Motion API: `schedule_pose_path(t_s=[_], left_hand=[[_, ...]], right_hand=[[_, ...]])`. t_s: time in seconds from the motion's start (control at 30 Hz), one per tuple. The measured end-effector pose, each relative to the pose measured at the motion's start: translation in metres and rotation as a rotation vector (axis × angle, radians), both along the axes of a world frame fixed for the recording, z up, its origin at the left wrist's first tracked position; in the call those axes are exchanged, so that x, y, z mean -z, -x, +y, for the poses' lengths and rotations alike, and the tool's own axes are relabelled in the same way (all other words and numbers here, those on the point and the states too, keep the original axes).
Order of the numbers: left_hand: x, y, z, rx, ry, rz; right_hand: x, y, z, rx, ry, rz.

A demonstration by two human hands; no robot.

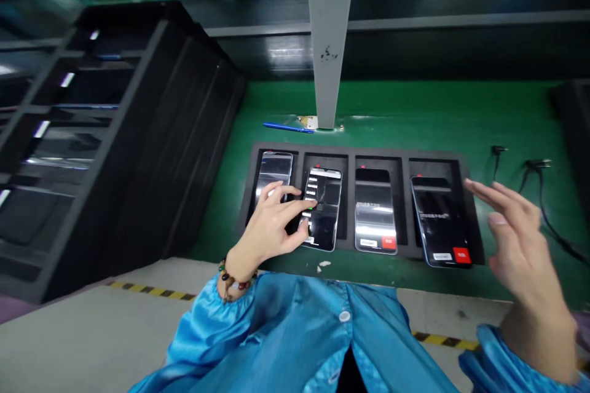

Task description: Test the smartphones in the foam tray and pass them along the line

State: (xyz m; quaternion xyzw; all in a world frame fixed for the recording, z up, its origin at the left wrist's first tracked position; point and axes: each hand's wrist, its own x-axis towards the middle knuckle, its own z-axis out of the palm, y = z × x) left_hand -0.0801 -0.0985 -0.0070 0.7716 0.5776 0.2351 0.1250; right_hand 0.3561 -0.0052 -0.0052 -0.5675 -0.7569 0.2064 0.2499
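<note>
A black foam tray (350,156) on the green bench holds several smartphones in separate slots. My left hand (271,224) reaches over the tray's left side, fingers spread, with a fingertip touching the lit screen of the second phone (325,208). The leftmost phone (274,171) lies just beyond my fingers. My right hand (516,233) hovers open at the tray's right end, fingers stretched toward the rightmost phone (440,221), holding nothing. A third phone (375,211) shows a red button on its screen. I wear blue sleeves and a bead bracelet (233,282).
A tall black slotted rack (115,134) with more devices stands at the left. A grey post (328,36) rises behind the tray, with a blue pen (288,128) at its foot. Black cables (537,181) lie at the right. Yellow-black tape (152,291) marks the bench edge.
</note>
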Motion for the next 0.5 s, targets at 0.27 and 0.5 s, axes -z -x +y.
schedule_pose_path(t_s=[0.27, 0.5], left_hand=[[-0.006, -0.008, 0.013, -0.134, 0.062, 0.059], [-0.005, -0.01, 0.029, -0.122, 0.123, 0.093]], right_hand=[[0.019, -0.016, -0.001, 0.031, -0.027, 0.012], [0.033, -0.036, -0.001, 0.209, -0.072, 0.033]])
